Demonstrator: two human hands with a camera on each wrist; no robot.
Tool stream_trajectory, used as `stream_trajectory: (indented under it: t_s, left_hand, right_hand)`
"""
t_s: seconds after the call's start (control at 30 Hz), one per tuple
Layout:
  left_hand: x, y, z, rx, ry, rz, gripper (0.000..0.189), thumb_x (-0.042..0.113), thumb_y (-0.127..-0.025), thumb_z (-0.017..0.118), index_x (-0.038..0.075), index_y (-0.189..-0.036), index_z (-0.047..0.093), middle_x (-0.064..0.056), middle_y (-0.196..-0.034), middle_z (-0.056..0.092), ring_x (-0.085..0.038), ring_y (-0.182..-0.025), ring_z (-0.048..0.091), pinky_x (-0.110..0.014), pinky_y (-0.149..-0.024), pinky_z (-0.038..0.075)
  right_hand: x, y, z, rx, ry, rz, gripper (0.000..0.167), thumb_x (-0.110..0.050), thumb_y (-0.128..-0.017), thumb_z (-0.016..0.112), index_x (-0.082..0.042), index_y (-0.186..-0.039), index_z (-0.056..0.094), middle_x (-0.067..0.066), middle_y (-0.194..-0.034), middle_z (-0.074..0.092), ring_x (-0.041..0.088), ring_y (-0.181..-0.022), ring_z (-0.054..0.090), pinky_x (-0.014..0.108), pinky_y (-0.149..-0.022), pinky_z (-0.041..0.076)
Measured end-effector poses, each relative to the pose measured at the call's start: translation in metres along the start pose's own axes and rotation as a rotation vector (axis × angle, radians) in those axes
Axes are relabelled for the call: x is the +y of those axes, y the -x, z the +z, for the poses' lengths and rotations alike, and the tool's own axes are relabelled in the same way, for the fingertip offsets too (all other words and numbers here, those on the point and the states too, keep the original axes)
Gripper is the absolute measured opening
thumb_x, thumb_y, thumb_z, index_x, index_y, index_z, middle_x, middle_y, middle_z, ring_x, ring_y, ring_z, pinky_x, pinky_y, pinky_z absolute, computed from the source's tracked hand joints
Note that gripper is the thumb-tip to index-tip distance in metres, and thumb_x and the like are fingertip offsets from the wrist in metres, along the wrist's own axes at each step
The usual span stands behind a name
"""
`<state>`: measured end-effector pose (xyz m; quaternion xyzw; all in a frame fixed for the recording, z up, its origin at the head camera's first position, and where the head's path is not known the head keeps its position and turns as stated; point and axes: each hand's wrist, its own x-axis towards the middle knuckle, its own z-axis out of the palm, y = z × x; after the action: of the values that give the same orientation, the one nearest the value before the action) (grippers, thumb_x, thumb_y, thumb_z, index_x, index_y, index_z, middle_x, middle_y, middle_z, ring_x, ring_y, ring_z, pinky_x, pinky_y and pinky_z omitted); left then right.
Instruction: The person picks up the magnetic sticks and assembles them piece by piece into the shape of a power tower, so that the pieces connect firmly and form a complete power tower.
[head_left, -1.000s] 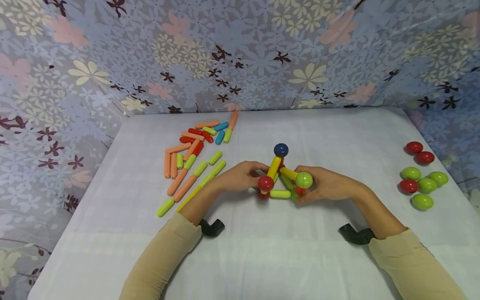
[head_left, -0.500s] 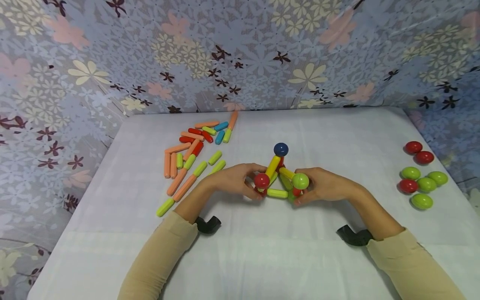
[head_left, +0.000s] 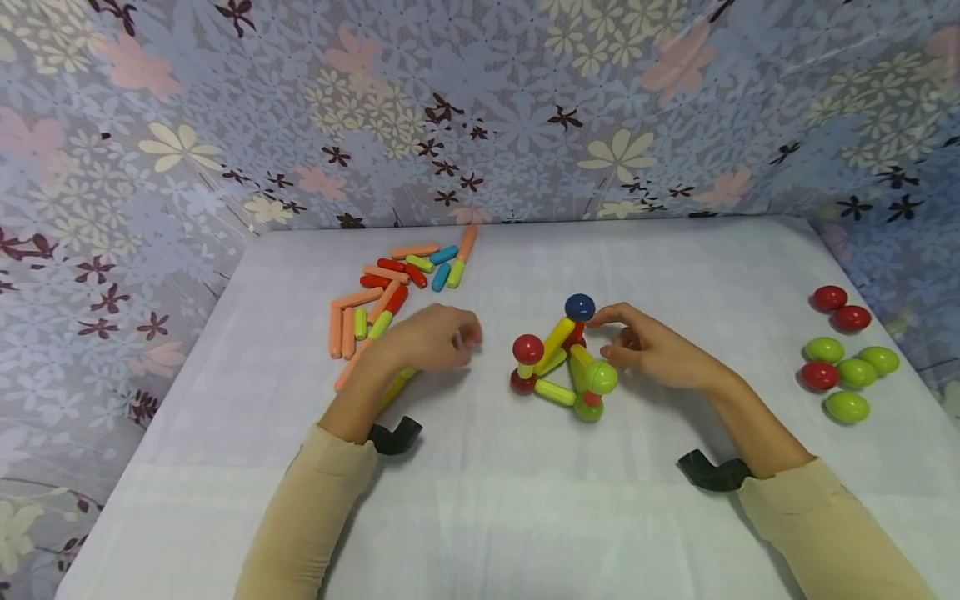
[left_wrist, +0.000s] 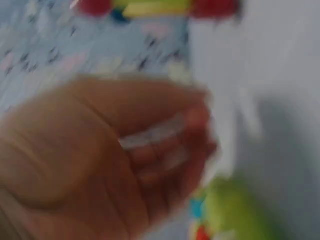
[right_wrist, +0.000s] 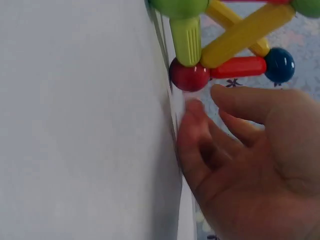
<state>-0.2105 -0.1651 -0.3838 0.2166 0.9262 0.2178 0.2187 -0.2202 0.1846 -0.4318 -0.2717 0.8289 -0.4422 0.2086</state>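
Note:
A building-toy frame of balls and rods (head_left: 556, 392) stands on the white cloth, triangular at its base. On upright rods sit a blue ball (head_left: 580, 307), a red ball (head_left: 528, 349) and a lime ball (head_left: 600, 377). My right hand (head_left: 652, 346) is just right of the frame, loosely bent and holding nothing; its fingertips are close to the blue ball. In the right wrist view, the thumb and fingers lie apart beside a dark red base ball (right_wrist: 190, 76). My left hand (head_left: 435, 337), also with nothing in it, hovers left of the frame with fingers relaxed, partly covering some rods.
Loose orange rods (head_left: 335, 331), red, blue and lime ones lie at the left and back left. Several lime balls (head_left: 847, 407) and red balls (head_left: 851, 318) lie near the right edge. A flowered cloth (head_left: 517, 108) hangs behind the table.
Both hands have let go of the frame. My left hand has moved left toward the loose rods; the right has shifted slightly back and right. The frame has turned a little.

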Motion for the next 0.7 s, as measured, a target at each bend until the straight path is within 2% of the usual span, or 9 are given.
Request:
stream_trajectory:
  t_s: [0.07, 0.13, 0.17, 0.23, 0.37, 0.47, 0.6, 0.7]
  left_hand:
    - [-0.010, 0.011, -0.012, 0.024, -0.099, -0.174, 0.029, 0.016, -0.082, 0.072, 0.013, -0.109, 0.064, 0.000, -0.095, 0.061, -0.018, -0.085, 0.055, -0.031, -0.071, 0.049]
    - [-0.019, 0.021, -0.022, 0.006, -0.147, -0.329, 0.031, 0.021, -0.081, 0.073, 0.012, -0.110, 0.063, -0.002, -0.094, 0.061, -0.020, -0.085, 0.055, -0.033, -0.070, 0.048]
    - [-0.022, 0.025, -0.026, -0.011, -0.158, -0.380, 0.033, 0.022, -0.081, 0.073, 0.012, -0.111, 0.062, -0.003, -0.095, 0.061, -0.021, -0.085, 0.055, -0.034, -0.070, 0.048]
    - [-0.029, 0.030, -0.031, -0.056, -0.156, -0.438, 0.036, 0.022, -0.080, 0.071, 0.011, -0.113, 0.061, -0.003, -0.098, 0.060, -0.022, -0.087, 0.055, -0.035, -0.069, 0.049]
    - [-0.034, 0.033, -0.033, -0.122, -0.159, -0.513, 0.031, 0.017, -0.077, 0.070, 0.007, -0.105, 0.061, -0.007, -0.089, 0.060, -0.024, -0.079, 0.056, -0.034, -0.062, 0.048]
    - [-0.033, 0.033, -0.032, -0.154, -0.195, -0.550, 0.025, 0.013, -0.075, 0.070, 0.005, -0.097, 0.062, -0.009, -0.078, 0.057, -0.023, -0.067, 0.055, -0.030, -0.055, 0.046]
    - [-0.035, 0.033, -0.031, -0.140, -0.214, -0.522, 0.017, 0.011, -0.078, 0.064, 0.005, -0.094, 0.062, -0.008, -0.075, 0.056, -0.023, -0.066, 0.054, -0.030, -0.055, 0.044]
    - [-0.039, 0.033, -0.033, -0.110, -0.197, -0.481, 0.019, 0.011, -0.084, 0.055, 0.006, -0.098, 0.067, -0.007, -0.085, 0.061, -0.023, -0.077, 0.056, -0.032, -0.061, 0.045]
  right_hand:
    - [0.001, -0.001, 0.003, -0.031, 0.019, 0.003, 0.054, -0.009, -0.097, 0.055, -0.017, -0.146, 0.033, 0.012, -0.142, 0.042, 0.030, -0.097, 0.056, 0.042, -0.083, 0.050]
    - [0.001, -0.001, 0.005, -0.059, 0.044, -0.001, 0.060, -0.008, -0.098, 0.052, -0.020, -0.151, 0.027, 0.012, -0.148, 0.037, 0.031, -0.107, 0.054, 0.049, -0.091, 0.046]
    - [0.001, -0.001, 0.006, -0.063, 0.055, -0.003, 0.060, -0.008, -0.098, 0.052, -0.020, -0.151, 0.027, 0.012, -0.147, 0.038, 0.031, -0.109, 0.054, 0.050, -0.093, 0.045]
    - [0.000, 0.001, 0.007, -0.066, 0.067, 0.007, 0.056, -0.008, -0.098, 0.052, -0.018, -0.150, 0.032, 0.013, -0.141, 0.045, 0.030, -0.108, 0.054, 0.050, -0.092, 0.045]
    - [0.000, 0.002, 0.008, -0.069, 0.071, 0.035, 0.050, -0.012, -0.098, 0.053, -0.016, -0.146, 0.039, 0.009, -0.128, 0.054, 0.026, -0.094, 0.056, 0.043, -0.083, 0.046]
    - [-0.001, 0.001, 0.008, -0.072, 0.073, 0.044, 0.050, -0.014, -0.098, 0.053, -0.017, -0.146, 0.040, 0.008, -0.124, 0.056, 0.025, -0.092, 0.056, 0.041, -0.081, 0.046]
    - [-0.001, -0.001, 0.008, -0.069, 0.085, 0.046, 0.049, -0.016, -0.098, 0.054, -0.017, -0.146, 0.040, 0.007, -0.114, 0.059, 0.026, -0.089, 0.055, 0.041, -0.077, 0.047]
    - [-0.001, -0.001, 0.007, -0.068, 0.094, 0.047, 0.049, -0.018, -0.098, 0.054, -0.017, -0.146, 0.040, 0.007, -0.112, 0.059, 0.026, -0.088, 0.054, 0.040, -0.076, 0.047]
